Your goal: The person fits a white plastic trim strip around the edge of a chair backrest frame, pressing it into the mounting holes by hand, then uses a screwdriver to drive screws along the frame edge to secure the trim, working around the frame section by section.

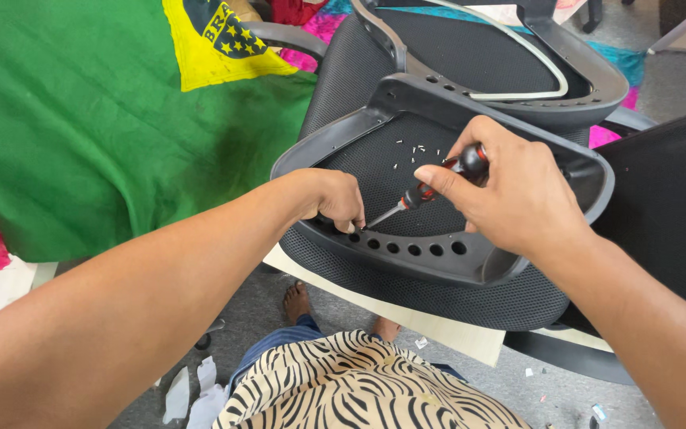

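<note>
Gripping a screwdriver [430,184] by its red-black handle, right hand [510,191] angles the tip down toward the holed rim of the chair frame [406,246]. Left hand [335,199], fingers curled shut, pinches something small at that rim, just beside the tip; what it holds cannot be told. Best practice, by judgement: keep tip seated square, frame steadied. Loose small bits [416,151] lie on the mesh inside the frame. Second frame [533,71] stacked behind; green cloth [81,135] left of it; board [406,318] beneath.

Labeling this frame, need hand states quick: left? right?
Left hand: closed, fingers pinching at the chair frame by the screwdriver tip.
Right hand: closed, holding the screwdriver.
</note>
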